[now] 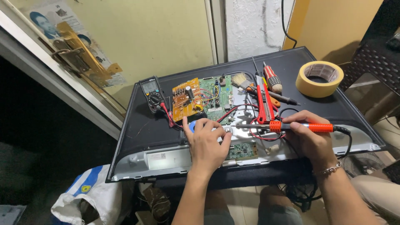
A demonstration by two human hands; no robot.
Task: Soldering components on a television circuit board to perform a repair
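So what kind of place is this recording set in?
Likely a small electronics repair spot: an opened flat-screen set with bare circuit boards, a multimeter, and a soldering iron in the right hand.

Head-worn view, steeply down, close

The left hand [207, 143] lies over a small blue round thing [191, 126], leaving only a sliver in view, so its kind cannot be told, and the palm also covers part of the grey metal panel [166, 158] beneath. The soldering iron [291, 126] has its tip lost among the red wires [250, 109] near the left fingers [216, 126], so whether it touches anything cannot be told, and the right hand [310, 139] wraps the middle of its orange handle. Parts on the green circuit board [216, 93] are too small to make out, and both forearms run off the lower edge.
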